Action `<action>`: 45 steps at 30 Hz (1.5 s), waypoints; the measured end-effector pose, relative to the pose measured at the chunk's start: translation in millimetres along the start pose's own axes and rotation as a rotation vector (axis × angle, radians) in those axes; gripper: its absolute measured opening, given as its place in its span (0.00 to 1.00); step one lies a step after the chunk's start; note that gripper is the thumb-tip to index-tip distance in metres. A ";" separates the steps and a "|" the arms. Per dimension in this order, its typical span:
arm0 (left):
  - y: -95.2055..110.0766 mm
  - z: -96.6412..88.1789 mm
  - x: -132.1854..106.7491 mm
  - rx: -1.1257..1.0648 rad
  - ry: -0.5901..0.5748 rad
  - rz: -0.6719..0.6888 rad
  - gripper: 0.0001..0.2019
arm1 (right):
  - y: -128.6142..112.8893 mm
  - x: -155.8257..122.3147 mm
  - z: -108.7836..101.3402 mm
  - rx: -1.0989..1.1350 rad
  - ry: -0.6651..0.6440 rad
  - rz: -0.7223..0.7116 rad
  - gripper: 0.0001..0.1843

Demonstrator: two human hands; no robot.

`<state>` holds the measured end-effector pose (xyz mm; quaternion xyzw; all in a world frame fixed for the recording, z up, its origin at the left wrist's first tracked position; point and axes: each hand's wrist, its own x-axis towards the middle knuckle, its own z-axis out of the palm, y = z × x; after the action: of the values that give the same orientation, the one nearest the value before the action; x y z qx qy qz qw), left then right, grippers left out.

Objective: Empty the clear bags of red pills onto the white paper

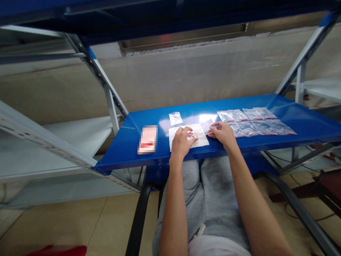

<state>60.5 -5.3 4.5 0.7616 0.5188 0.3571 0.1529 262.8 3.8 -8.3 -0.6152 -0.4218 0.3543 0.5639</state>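
The left hand (181, 143) is held over a white sheet of paper (188, 138), which is laid on a blue metal shelf (160, 119). Its fingers (186, 131) are curved downward beside a small cluster of red pieces (190, 134) lying on the sheet. Whether any piece is gripped by these fingers cannot be told, and the exact kind of the pieces is too small to be made out.

The right hand (222, 133) is positioned just to the right of the sheet. Its fingers (213, 129) are closed in a pinch on the edge of a clear plastic bag (206, 126), which is held slightly over the sheet's upper right corner.

A further clear bag (176, 118) is lying flat above the sheet, apart from the others. To the right, 2 rows of flat clear bags are laid out, with 2 groups (231, 115) (257, 113) in the far row and 2 groups (243, 129) (271, 127) in the near row; red marks are seen along their right ends. To the left of the sheet, a blurred pink-and-white packet (147, 139) is lying on the shelf.

The shelf is carried by a grey metal rack (110, 108). Grey trousers (213, 192) are seen below it, between the black arms of a chair (301, 209). A tiled floor (53, 224) is visible beneath, with a red object (58, 251) at the lower edge.
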 end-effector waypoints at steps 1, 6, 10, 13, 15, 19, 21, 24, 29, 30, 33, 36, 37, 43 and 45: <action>-0.3 -0.5 -0.1 -0.001 0.008 0.001 0.17 | 0.2 0.1 0.1 0.004 -0.001 -0.001 0.04; -2.9 -1.7 -0.6 0.003 0.015 0.008 0.14 | 2.2 1.0 0.1 0.014 -0.003 -0.006 0.04; -4.4 -2.2 -0.5 0.022 0.031 -0.011 0.08 | 2.5 1.1 -0.3 0.009 -0.003 -0.002 0.04; -4.6 -4.0 -0.3 0.047 0.068 -0.045 0.06 | 2.9 1.0 -0.6 0.018 -0.006 -0.006 0.04; -5.3 -5.3 -0.4 0.037 0.071 -0.054 0.06 | 3.5 1.4 -0.8 0.019 -0.010 -0.007 0.04; -8.6 -5.4 -0.8 -0.005 0.008 -0.038 0.14 | 4.4 2.1 -1.0 0.014 -0.018 -0.003 0.04; -10.0 -4.3 -0.8 0.000 0.007 -0.036 0.16 | 3.6 1.7 -0.8 0.015 -0.018 0.002 0.04; -10.0 -4.1 -0.4 0.018 0.055 -0.048 0.10 | 1.2 0.3 -0.3 0.020 -0.015 0.013 0.04; -7.8 -8.6 0.0 0.048 0.124 -0.072 0.06 | -2.0 -1.6 -0.2 0.005 -0.014 0.003 0.04; -7.6 -9.5 0.0 0.048 0.125 -0.071 0.05 | -2.2 -1.7 -0.3 0.004 -0.015 0.003 0.04; -7.6 -10.4 -0.5 0.021 0.087 -0.060 0.08 | -2.3 -1.5 -0.6 0.002 -0.014 0.008 0.04; -8.0 -9.2 -1.0 -0.004 0.054 -0.052 0.12 | -1.4 -1.3 -0.2 0.005 -0.007 0.007 0.04; -8.3 -8.7 -1.1 -0.008 0.052 -0.049 0.13 | -0.9 -1.3 0.0 0.007 -0.004 0.005 0.04; -9.9 -9.3 -1.0 -0.010 0.076 -0.039 0.11 | 0.9 -1.3 -0.3 -0.003 0.003 -0.027 0.03; -5.8 -9.1 0.3 -0.017 0.103 -0.047 0.08 | -1.5 -1.7 -0.6 0.019 0.042 -0.075 0.03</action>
<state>50.2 -3.9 7.5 0.7284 0.5408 0.3964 0.1409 262.5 2.0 -6.7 -0.6010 -0.4292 0.3237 0.5914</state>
